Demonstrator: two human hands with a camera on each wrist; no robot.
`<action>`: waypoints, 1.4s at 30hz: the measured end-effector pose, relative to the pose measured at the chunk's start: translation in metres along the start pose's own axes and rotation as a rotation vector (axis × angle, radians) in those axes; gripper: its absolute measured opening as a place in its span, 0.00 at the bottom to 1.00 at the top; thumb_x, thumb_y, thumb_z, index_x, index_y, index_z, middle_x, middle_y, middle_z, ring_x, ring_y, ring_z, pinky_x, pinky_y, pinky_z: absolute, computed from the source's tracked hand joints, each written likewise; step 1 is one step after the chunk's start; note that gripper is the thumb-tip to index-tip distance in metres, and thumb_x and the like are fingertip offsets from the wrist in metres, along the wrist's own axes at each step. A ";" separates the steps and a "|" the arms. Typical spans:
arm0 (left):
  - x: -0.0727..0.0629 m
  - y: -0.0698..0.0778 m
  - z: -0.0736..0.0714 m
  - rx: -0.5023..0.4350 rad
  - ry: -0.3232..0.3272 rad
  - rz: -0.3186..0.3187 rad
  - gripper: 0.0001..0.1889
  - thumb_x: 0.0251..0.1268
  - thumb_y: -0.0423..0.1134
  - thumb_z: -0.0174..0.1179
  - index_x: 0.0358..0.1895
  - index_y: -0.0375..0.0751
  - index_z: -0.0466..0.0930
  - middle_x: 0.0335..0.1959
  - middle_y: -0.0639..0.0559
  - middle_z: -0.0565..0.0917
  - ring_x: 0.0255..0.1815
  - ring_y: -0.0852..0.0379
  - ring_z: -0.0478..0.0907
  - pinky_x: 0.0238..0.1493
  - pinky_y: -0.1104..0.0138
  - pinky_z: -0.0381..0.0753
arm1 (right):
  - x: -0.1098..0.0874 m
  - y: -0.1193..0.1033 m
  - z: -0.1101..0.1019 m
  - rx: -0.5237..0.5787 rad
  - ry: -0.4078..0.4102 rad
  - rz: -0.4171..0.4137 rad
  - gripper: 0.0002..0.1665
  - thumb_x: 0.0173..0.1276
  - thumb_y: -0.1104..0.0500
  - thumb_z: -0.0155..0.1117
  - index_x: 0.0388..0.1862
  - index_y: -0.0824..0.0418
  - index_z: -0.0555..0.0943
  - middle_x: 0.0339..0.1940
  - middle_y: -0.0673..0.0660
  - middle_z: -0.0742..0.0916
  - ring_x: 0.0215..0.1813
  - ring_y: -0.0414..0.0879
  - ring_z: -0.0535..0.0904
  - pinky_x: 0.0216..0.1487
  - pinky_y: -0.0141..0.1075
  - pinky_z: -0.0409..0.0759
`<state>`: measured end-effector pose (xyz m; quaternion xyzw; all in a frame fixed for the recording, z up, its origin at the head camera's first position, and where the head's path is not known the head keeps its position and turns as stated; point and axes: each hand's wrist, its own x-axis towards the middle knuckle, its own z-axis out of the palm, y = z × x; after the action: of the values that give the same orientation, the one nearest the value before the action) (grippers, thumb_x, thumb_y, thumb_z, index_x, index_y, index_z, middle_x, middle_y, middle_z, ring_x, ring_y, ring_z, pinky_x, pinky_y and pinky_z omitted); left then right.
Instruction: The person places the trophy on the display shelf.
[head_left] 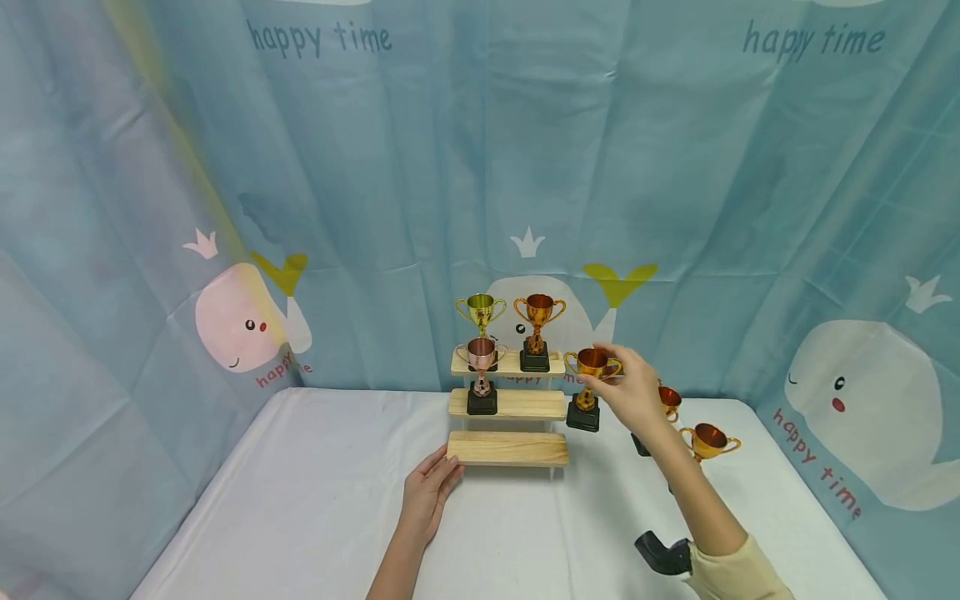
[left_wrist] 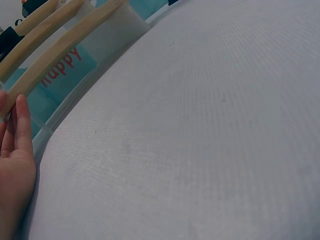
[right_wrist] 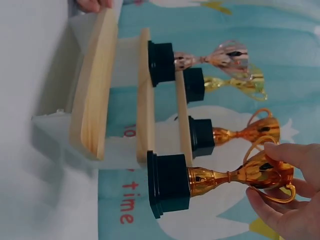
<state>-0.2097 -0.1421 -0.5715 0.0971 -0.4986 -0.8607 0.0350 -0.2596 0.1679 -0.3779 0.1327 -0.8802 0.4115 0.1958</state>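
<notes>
My right hand (head_left: 633, 387) pinches an orange-gold trophy (head_left: 587, 387) by its cup and handles. The trophy hangs upright beside the right end of the middle step of a wooden three-step display stand (head_left: 510, 448); its black base (right_wrist: 170, 182) shows large in the right wrist view. My left hand (head_left: 429, 493) grips the left end of the lowest step, fingers at the board's edge (left_wrist: 22, 97). A rose-gold trophy (head_left: 482, 375) stands on the middle step's left part. On the top step are a yellow-gold trophy (head_left: 481, 310), partly hidden behind it, and another orange-gold trophy (head_left: 537, 329).
Two more trophies, a reddish-cupped one (head_left: 669, 400) and an orange-gold one (head_left: 708, 442), stand on the white tabletop (head_left: 300, 500) at the right, partly hidden by my right forearm. A black curved piece (head_left: 663, 554) sits at my right sleeve. A blue curtain (head_left: 420, 167) hangs behind.
</notes>
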 end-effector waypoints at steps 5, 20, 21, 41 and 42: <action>0.000 0.000 0.000 0.008 -0.006 0.010 0.32 0.77 0.28 0.62 0.77 0.20 0.61 0.53 0.45 0.84 0.50 0.61 0.87 0.62 0.68 0.88 | 0.003 -0.007 0.002 0.012 -0.022 0.001 0.34 0.66 0.64 0.79 0.69 0.69 0.78 0.58 0.71 0.84 0.54 0.64 0.84 0.49 0.51 0.93; 0.001 -0.001 0.000 -0.002 -0.003 -0.004 0.31 0.77 0.27 0.61 0.77 0.21 0.61 0.52 0.46 0.83 0.49 0.61 0.87 0.62 0.68 0.88 | 0.014 -0.025 0.015 0.069 -0.050 -0.024 0.34 0.65 0.65 0.79 0.68 0.70 0.79 0.56 0.70 0.85 0.55 0.63 0.84 0.51 0.50 0.93; 0.001 -0.001 0.000 0.000 -0.005 -0.006 0.31 0.77 0.27 0.61 0.77 0.21 0.61 0.52 0.46 0.83 0.49 0.61 0.87 0.62 0.68 0.88 | 0.015 -0.026 0.016 0.069 -0.052 -0.023 0.34 0.66 0.64 0.79 0.69 0.70 0.79 0.57 0.70 0.85 0.56 0.63 0.84 0.52 0.50 0.93; 0.002 0.001 0.000 0.008 0.014 -0.008 0.30 0.76 0.27 0.62 0.76 0.21 0.63 0.52 0.45 0.84 0.49 0.61 0.87 0.62 0.67 0.88 | 0.026 -0.029 0.036 0.117 -0.092 -0.017 0.35 0.66 0.62 0.80 0.70 0.69 0.78 0.60 0.68 0.84 0.60 0.63 0.82 0.54 0.51 0.93; 0.002 0.001 0.000 0.006 0.013 -0.008 0.30 0.76 0.27 0.62 0.76 0.20 0.63 0.52 0.45 0.84 0.49 0.60 0.87 0.62 0.67 0.88 | 0.027 -0.029 0.037 0.119 -0.094 -0.015 0.35 0.66 0.62 0.79 0.70 0.69 0.78 0.60 0.68 0.84 0.60 0.63 0.82 0.54 0.51 0.93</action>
<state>-0.2113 -0.1424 -0.5710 0.1047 -0.5006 -0.8586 0.0343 -0.2807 0.1191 -0.3679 0.1701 -0.8614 0.4547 0.1492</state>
